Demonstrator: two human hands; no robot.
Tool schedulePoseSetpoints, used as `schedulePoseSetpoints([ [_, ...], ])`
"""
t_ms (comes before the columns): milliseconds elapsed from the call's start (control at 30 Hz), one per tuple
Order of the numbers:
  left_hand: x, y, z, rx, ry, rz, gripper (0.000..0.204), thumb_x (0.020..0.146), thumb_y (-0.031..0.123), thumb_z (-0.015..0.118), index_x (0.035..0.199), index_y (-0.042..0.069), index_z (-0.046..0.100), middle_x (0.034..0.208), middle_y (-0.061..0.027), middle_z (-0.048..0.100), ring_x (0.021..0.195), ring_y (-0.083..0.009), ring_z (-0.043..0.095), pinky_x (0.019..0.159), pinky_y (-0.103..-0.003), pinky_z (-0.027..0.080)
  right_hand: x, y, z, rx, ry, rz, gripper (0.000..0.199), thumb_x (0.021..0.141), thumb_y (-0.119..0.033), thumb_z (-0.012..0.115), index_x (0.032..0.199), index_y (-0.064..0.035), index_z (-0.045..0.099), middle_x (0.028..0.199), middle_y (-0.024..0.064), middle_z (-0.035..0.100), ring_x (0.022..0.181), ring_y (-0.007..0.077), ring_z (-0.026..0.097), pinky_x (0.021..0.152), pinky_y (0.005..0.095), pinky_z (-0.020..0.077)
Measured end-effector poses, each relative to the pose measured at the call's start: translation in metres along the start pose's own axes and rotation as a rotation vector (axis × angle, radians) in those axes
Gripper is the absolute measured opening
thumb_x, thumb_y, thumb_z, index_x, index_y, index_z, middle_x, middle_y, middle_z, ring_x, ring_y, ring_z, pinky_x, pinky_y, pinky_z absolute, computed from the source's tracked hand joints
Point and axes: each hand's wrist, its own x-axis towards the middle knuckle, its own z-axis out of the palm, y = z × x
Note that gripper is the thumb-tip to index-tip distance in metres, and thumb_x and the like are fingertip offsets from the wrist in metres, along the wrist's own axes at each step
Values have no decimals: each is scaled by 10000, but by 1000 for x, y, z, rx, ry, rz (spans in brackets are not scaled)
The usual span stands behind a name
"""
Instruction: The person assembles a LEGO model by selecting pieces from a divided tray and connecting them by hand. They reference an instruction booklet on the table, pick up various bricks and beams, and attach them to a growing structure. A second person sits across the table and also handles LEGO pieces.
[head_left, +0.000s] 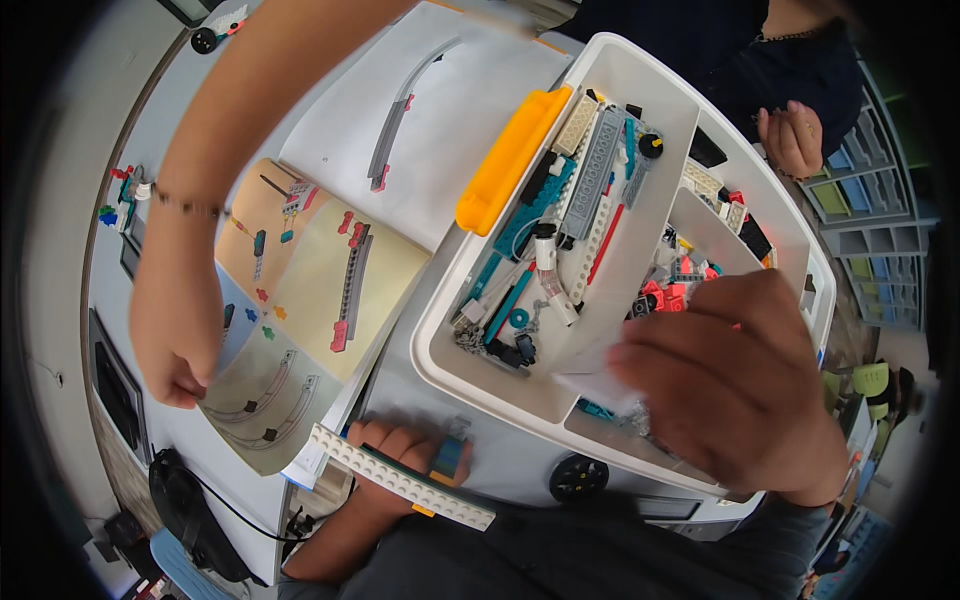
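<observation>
In the head view, the white beam (400,477) lies low in the picture, close against the person's dark clothing. Its long axis slants from the upper left down to the lower right, with the right end toward the person's body. The left hand (395,447) is right at it, its fingers curled around from underneath and showing past the far edge; the thumb is hidden, so how firm the hold is I cannot tell. A small blue and yellow brick (450,458), blurred, sits at those fingertips.

The right hand (730,375) is well apart from the beam, up and to the right, over the near compartments of the white box (480,393). Its fingertips are pressed together on a whitish scrap (592,378), too blurred to name. So the left hand is the nearer to the beam, and the right hand the nearer to the loose pieces in the box.

A black wheel (578,478) lies between the two hands, just outside the box's near wall. Over to the left, a co-worker's hand (180,345) reaches in from above, fingers bunched at the edge of the open booklet (392,290).
</observation>
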Motion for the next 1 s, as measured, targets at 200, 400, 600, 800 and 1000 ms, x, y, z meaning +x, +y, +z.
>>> schedulePoseSetpoints([
  [200, 4, -1, -1, -40, 6, -13, 404, 691, 276, 910, 902, 132, 598, 836, -40, 541, 726, -248, 517, 681, -419, 383, 11, 2, 26, 120, -277, -79, 366, 677, -88, 793, 1040, -85, 749, 1097, 42, 720, 1057, 247, 655, 901, 401, 501],
  [400, 2, -2, 2, -43, 43, -11, 410, 701, 296, 908, 929, 145, 603, 808, -17, 528, 697, -224, 513, 650, -401, 376, 29, 16, 25, 192, -378, -24, 368, 719, -94, 770, 1086, -99, 746, 1076, 40, 709, 1094, 231, 641, 968, 408, 475],
  [600, 3, -5, 3, -79, 5, -6, 417, 716, 310, 899, 920, 151, 572, 814, -18, 531, 687, -221, 503, 637, -407, 363, 49, 25, 47, 36, -417, -42, 200, 755, -106, 727, 955, -100, 724, 889, 17, 669, 924, 213, 617, 878, 371, 491],
  [800, -3, -6, 2, -15, -3, 53, 423, 722, 318, 898, 926, 146, 571, 812, -14, 529, 695, -223, 502, 629, -406, 359, 62, 15, 66, 2, -475, -115, 53, 749, -131, 705, 773, -84, 701, 769, 42, 668, 876, 216, 642, 791, 350, 535],
  [1000, -2, -6, 0, -25, -39, 3, 318, 719, 366, 856, 854, 179, 637, 797, 2, 545, 742, -228, 527, 659, -416, 373, 67, 4, 71, 16, -522, -34, 39, 746, -116, 704, 750, -78, 695, 759, 71, 687, 844, 245, 660, 749, 377, 558],
])
